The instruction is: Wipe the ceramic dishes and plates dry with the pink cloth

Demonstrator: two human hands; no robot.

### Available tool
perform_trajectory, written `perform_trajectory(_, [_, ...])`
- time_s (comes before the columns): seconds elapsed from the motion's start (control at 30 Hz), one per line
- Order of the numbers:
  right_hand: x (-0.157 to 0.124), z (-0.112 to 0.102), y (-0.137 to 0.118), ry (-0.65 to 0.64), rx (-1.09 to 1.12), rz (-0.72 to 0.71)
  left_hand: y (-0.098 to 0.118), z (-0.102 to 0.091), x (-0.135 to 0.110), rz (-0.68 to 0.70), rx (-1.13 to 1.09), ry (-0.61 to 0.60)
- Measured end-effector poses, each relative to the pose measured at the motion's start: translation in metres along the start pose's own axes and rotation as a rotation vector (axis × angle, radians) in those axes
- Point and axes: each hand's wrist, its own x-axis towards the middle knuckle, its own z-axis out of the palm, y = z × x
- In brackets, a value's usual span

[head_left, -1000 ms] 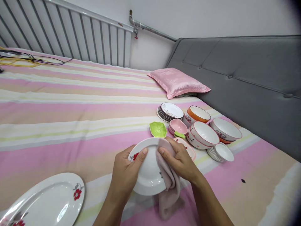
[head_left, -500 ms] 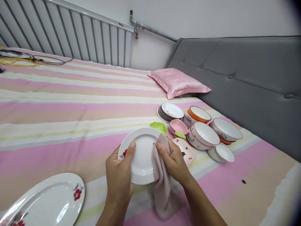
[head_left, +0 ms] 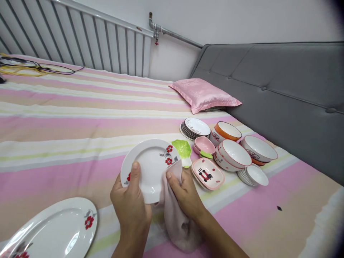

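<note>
My left hand (head_left: 130, 204) grips the near rim of a round white plate (head_left: 149, 165) with red flowers, thumb on its face, holding it tilted above the bed. A pale pink cloth (head_left: 174, 218) is bunched in my right hand (head_left: 184, 193), which presses it against the plate's right edge. The cloth's loose end hangs down to the bedsheet below my wrists.
A large oval white platter (head_left: 51, 233) lies at the near left on the striped bed (head_left: 80, 118). Right of my hands lie a green leaf dish (head_left: 182, 148), a pink rectangular dish (head_left: 208, 173), stacked plates (head_left: 195, 127) and several bowls (head_left: 233, 153). A pink pillow (head_left: 204, 94) and grey headboard (head_left: 282, 93) lie behind.
Both hands have carried the plate to the left and toward me. The plate has turned, so its red flowers now show at the upper right, and the pink rectangular dish is uncovered.
</note>
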Motion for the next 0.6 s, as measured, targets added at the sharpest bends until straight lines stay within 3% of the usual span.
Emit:
perform_trajectory(0.27, [-0.005,0.007,-0.001,-0.084,0.223,0.160,-0.002,0.002,0.000,0.027,-0.031,0.009])
perform_trajectory(0.4, [-0.002,0.004,-0.003,-0.099,0.344,0.218,-0.001,0.007,-0.002,-0.007,-0.168,-0.087])
perform_trajectory(0.47, [0.000,0.000,-0.004,-0.099,0.464,0.225,0.001,0.008,-0.003,-0.059,-0.292,-0.154])
perform_trajectory(0.6, [0.004,-0.009,-0.005,-0.144,0.674,0.364,0.001,0.006,-0.005,-0.311,-0.382,-0.229])
